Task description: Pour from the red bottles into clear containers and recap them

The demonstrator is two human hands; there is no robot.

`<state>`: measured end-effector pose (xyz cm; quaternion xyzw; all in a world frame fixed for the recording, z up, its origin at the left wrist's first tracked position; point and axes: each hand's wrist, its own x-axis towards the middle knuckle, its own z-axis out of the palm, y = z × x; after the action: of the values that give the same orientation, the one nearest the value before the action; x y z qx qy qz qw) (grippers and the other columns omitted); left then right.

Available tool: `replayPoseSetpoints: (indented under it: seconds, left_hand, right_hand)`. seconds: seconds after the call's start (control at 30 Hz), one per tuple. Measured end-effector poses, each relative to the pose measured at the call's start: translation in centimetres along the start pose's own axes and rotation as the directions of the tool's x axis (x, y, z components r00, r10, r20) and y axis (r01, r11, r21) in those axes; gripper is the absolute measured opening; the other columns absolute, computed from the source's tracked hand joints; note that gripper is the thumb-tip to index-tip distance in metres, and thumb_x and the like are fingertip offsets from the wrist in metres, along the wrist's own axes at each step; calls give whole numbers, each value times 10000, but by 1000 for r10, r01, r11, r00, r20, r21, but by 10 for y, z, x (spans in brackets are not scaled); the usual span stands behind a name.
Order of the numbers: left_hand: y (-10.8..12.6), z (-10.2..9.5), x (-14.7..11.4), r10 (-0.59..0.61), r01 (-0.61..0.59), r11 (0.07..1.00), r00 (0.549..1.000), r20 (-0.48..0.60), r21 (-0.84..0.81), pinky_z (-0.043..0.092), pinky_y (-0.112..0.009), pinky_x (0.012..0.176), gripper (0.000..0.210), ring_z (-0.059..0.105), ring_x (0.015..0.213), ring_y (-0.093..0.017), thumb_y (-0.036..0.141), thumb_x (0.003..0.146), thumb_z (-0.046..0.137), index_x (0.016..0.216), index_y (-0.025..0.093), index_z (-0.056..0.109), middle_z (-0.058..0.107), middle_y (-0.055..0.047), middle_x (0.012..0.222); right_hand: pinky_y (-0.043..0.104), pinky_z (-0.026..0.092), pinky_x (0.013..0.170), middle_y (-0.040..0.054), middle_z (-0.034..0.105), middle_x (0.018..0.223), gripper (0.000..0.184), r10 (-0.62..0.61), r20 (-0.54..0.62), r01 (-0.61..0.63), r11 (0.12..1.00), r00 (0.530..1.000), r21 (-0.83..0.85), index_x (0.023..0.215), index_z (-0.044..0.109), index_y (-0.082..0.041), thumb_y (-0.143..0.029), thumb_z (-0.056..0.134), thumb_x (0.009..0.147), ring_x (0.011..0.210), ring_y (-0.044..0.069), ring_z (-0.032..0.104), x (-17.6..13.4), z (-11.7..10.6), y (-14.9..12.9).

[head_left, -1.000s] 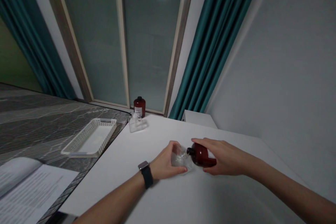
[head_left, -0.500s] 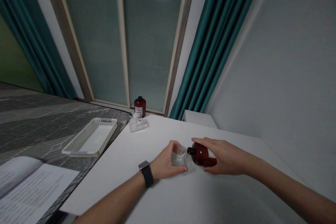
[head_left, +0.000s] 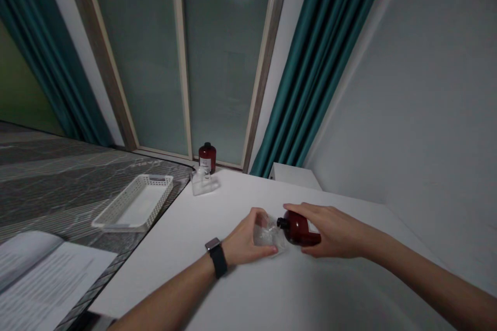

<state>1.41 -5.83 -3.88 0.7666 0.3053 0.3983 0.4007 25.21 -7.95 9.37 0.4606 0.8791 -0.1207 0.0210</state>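
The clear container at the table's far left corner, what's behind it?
A red-brown bottle stands upright behind the clear container, its dark cap and part of a white label showing. The container covers the bottle's lower left, so I can't make out that part clearly.

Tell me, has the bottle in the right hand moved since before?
No, the bottle in the right hand hasn't visibly moved against the white table.

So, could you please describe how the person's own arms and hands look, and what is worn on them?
The left hand and right hand wear no gloves, and no rings can be seen. No sleeves show on either forearm. On the left wrist is a watch with a squarish, greyish case and a dark, plain strap. The right wrist has nothing on it.
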Motion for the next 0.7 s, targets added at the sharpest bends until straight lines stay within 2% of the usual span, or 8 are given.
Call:
replayPoseSetpoints:
  seconds: [0.7]
  left_hand:
    - [2, -1, 0, -16, 15, 1000, 1000, -2, -16, 446, -385, 868, 577, 537, 967, -236, 321, 695, 810, 1115, 168, 446, 543, -72, 1065]
  right_hand:
    - [432, 482, 945, 113, 625, 1295, 811, 5, 6, -4, 1000, 1000, -29, 1464, 404, -231, -312, 692, 710, 1107, 318, 626, 0, -2, -1]
